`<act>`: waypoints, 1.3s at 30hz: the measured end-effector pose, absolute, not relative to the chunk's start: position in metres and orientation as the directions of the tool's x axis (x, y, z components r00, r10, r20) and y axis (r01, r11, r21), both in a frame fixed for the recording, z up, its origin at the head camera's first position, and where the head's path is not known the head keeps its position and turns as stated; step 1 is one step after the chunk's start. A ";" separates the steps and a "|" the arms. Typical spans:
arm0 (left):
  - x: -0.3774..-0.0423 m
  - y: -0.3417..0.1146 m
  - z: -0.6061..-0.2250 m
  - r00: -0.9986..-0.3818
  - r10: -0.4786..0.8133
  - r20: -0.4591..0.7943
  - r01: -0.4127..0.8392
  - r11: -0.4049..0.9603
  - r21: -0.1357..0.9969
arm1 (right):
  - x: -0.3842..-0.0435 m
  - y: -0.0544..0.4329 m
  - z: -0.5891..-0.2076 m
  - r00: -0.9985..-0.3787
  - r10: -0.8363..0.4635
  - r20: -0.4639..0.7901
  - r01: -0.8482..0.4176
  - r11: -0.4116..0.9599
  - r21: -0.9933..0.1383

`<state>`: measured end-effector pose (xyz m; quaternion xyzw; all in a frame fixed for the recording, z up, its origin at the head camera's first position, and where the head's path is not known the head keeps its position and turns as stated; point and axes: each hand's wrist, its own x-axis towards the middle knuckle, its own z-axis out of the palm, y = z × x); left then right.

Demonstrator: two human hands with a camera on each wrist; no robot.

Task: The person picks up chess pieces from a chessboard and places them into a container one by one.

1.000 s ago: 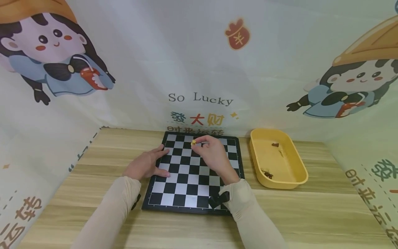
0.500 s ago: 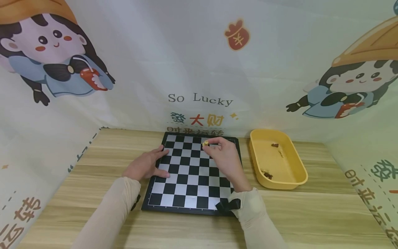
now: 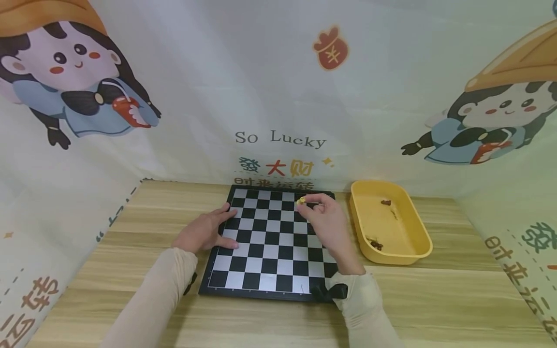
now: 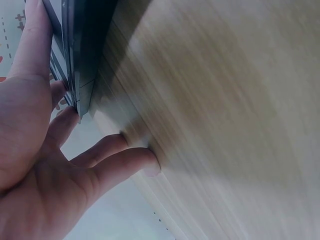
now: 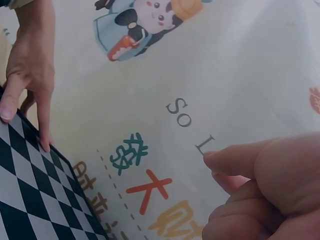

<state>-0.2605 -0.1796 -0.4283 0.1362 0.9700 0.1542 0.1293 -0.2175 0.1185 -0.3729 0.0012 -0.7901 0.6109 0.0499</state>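
Note:
A black-and-white chessboard (image 3: 261, 265) with a dark frame lies flat on the wooden table. My left hand (image 3: 204, 232) rests at its left edge, thumb and index finger spread onto the squares. In the left wrist view the other fingers (image 4: 127, 162) extend down to the tabletop beside the frame. Over the far right part of the board, my right hand (image 3: 328, 222) pinches a small gold chess piece (image 3: 301, 200) between thumb and index finger. In the right wrist view that piece is hidden behind the fingers. I cannot tell whether it touches the board.
Right of the board stands a yellow plastic tray (image 3: 406, 217) holding a few small brown and gold bits (image 3: 375, 244). A printed cloth backdrop (image 3: 278, 96) rises behind the table (image 3: 143, 222) and at both sides.
My right hand has moved rightward along the far rows of the board, carrying the gold chess piece. The left hand has stayed in place on the board's edge.

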 end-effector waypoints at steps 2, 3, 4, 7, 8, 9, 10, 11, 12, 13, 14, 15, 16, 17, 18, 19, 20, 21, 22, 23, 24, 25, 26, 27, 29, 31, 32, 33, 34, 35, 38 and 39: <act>-0.261 -0.179 -0.428 -0.929 0.307 -0.205 0.228 0.914 0.336 | -0.216 0.121 -0.371 -0.994 0.076 0.080 -0.059 0.245 -0.968; -0.261 -0.179 -0.428 -0.929 0.307 -0.206 0.228 0.914 0.335 | -0.216 0.123 -0.370 -0.994 0.081 0.078 -0.056 0.243 -0.968; -0.262 -0.179 -0.428 -0.929 0.306 -0.207 0.227 0.915 0.334 | -0.215 0.124 -0.370 -0.993 0.084 0.077 -0.055 0.238 -0.970; -0.263 -0.180 -0.427 -0.929 0.307 -0.207 0.229 0.916 0.330 | -0.214 0.126 -0.368 -0.994 0.089 0.067 -0.043 0.248 -0.968; -0.263 -0.180 -0.427 -0.929 0.307 -0.208 0.229 0.916 0.330 | -0.214 0.126 -0.368 -0.994 0.090 0.062 -0.038 0.250 -0.968; -0.262 -0.180 -0.427 -0.929 0.307 -0.208 0.229 0.916 0.329 | -0.214 0.127 -0.368 -0.994 0.087 0.060 -0.036 0.250 -0.968; -0.262 -0.180 -0.426 -0.929 0.307 -0.209 0.229 0.916 0.329 | -0.213 0.127 -0.368 -0.995 0.086 0.056 -0.033 0.251 -0.967; -0.262 -0.180 -0.426 -0.928 0.310 -0.207 0.233 0.916 0.327 | -0.213 0.127 -0.368 -0.995 0.087 0.052 -0.029 0.252 -0.967; -0.262 -0.180 -0.426 -0.927 0.310 -0.209 0.232 0.916 0.328 | -0.213 0.127 -0.369 -0.995 0.088 0.049 -0.025 0.254 -0.967; -0.262 -0.180 -0.426 -0.927 0.310 -0.212 0.230 0.915 0.330 | -0.213 0.128 -0.369 -0.995 0.091 0.048 -0.023 0.255 -0.967; -0.262 -0.180 -0.427 -0.927 0.308 -0.216 0.227 0.916 0.331 | -0.213 0.128 -0.370 -0.994 0.093 0.049 -0.023 0.259 -0.966; -0.261 -0.180 -0.427 -0.926 0.309 -0.218 0.228 0.916 0.331 | -0.213 0.128 -0.371 -0.994 0.095 0.049 -0.022 0.263 -0.964; -0.261 -0.180 -0.427 -0.925 0.310 -0.220 0.228 0.916 0.331 | -0.213 0.129 -0.372 -0.994 0.099 0.050 -0.022 0.270 -0.963; -0.261 -0.180 -0.427 -0.925 0.311 -0.220 0.229 0.915 0.331 | -0.213 0.130 -0.372 -0.993 0.104 0.056 -0.026 0.274 -0.961; -0.260 -0.180 -0.428 -0.925 0.309 -0.222 0.225 0.915 0.334 | -0.213 0.131 -0.373 -0.992 0.107 0.061 -0.029 0.281 -0.959; -0.260 -0.180 -0.428 -0.925 0.309 -0.221 0.226 0.915 0.334 | -0.214 0.132 -0.374 -0.991 0.111 0.068 -0.034 0.285 -0.958; -0.260 -0.180 -0.428 -0.925 0.310 -0.218 0.228 0.915 0.333 | -0.214 0.133 -0.374 -0.991 0.115 0.073 -0.037 0.290 -0.956; -0.260 -0.180 -0.428 -0.925 0.312 -0.215 0.231 0.914 0.333 | -0.215 0.134 -0.374 -0.990 0.119 0.076 -0.038 0.295 -0.955; -0.260 -0.181 -0.428 -0.926 0.312 -0.213 0.232 0.914 0.333 | -0.215 0.135 -0.374 -0.989 0.125 0.082 -0.040 0.303 -0.952; -0.260 -0.181 -0.428 -0.926 0.313 -0.210 0.233 0.914 0.333 | -0.215 0.137 -0.374 -0.988 0.130 0.084 -0.040 0.307 -0.951; -0.260 -0.181 -0.428 -0.926 0.314 -0.209 0.234 0.913 0.333 | -0.215 0.139 -0.374 -0.987 0.134 0.084 -0.038 0.315 -0.948; -0.260 -0.181 -0.428 -0.926 0.316 -0.209 0.237 0.913 0.331 | -0.216 0.140 -0.374 -0.987 0.139 0.086 -0.036 0.327 -0.944; -0.260 -0.181 -0.428 -0.925 0.316 -0.210 0.237 0.913 0.331 | -0.216 0.142 -0.374 -0.986 0.145 0.085 -0.031 0.339 -0.940; -0.260 -0.180 -0.428 -0.925 0.317 -0.211 0.237 0.914 0.330 | -0.216 0.144 -0.374 -0.985 0.151 0.083 -0.026 0.348 -0.937; -0.260 -0.180 -0.428 -0.924 0.315 -0.215 0.235 0.914 0.330 | -0.217 0.147 -0.374 -0.984 0.157 0.078 -0.015 0.366 -0.931; -0.261 -0.180 -0.428 -0.924 0.313 -0.218 0.232 0.915 0.330 | -0.218 0.151 -0.373 -0.983 0.167 0.074 -0.006 0.374 -0.927; -0.261 -0.180 -0.428 -0.925 0.313 -0.218 0.232 0.915 0.330 | -0.218 0.153 -0.373 -0.983 0.172 0.070 0.000 0.377 -0.926; -0.261 -0.180 -0.428 -0.925 0.312 -0.217 0.232 0.916 0.329 | -0.219 0.155 -0.373 -0.983 0.174 0.067 0.003 0.373 -0.928; -0.261 -0.180 -0.428 -0.925 0.312 -0.218 0.231 0.916 0.329 | -0.219 0.157 -0.373 -0.982 0.176 0.062 0.007 0.370 -0.929; -0.261 -0.180 -0.428 -0.925 0.311 -0.217 0.231 0.916 0.329 | -0.219 0.159 -0.373 -0.982 0.178 0.058 0.011 0.365 -0.931; -0.260 -0.179 -0.427 -0.925 0.311 -0.216 0.231 0.915 0.330 | -0.219 0.165 -0.372 -0.981 0.187 0.047 0.022 0.349 -0.937; -0.260 -0.179 -0.427 -0.925 0.312 -0.216 0.231 0.915 0.330 | -0.219 0.168 -0.371 -0.981 0.190 0.041 0.027 0.339 -0.940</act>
